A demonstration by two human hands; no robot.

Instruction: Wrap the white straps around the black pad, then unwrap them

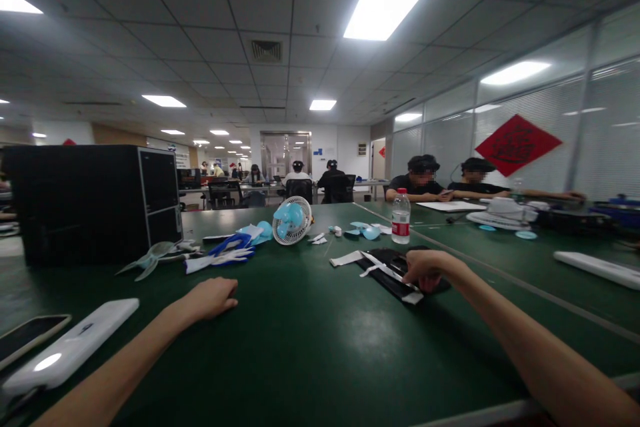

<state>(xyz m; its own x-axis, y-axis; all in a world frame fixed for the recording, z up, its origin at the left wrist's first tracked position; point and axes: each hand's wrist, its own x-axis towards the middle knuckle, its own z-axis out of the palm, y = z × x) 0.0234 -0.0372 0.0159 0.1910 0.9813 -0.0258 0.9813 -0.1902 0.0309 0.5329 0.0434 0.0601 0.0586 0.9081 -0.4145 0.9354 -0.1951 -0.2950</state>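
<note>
My left hand (213, 297) rests on the green table with its fingers curled in, and nothing shows in it. Nearest to it lie white-and-blue work gloves (223, 259). On the right, my right hand (424, 269) is closed over a flat black pouch-like piece (383, 259) with white strips along it. The fingers reach down at its middle, where dark, partly shiny things lie; what they pinch is hidden. Beyond, a small white fan with light blue blades (291, 220) stands on the table, with a red-capped water bottle (401, 217) further right.
A big black case (80, 203) stands at the left, with a phone (33, 337) and white power bank (75, 343) before it. Light blue fan blades (367, 231) and small white parts lie mid-table. A white bar (597, 269) lies at the right, near two seated people (419, 180).
</note>
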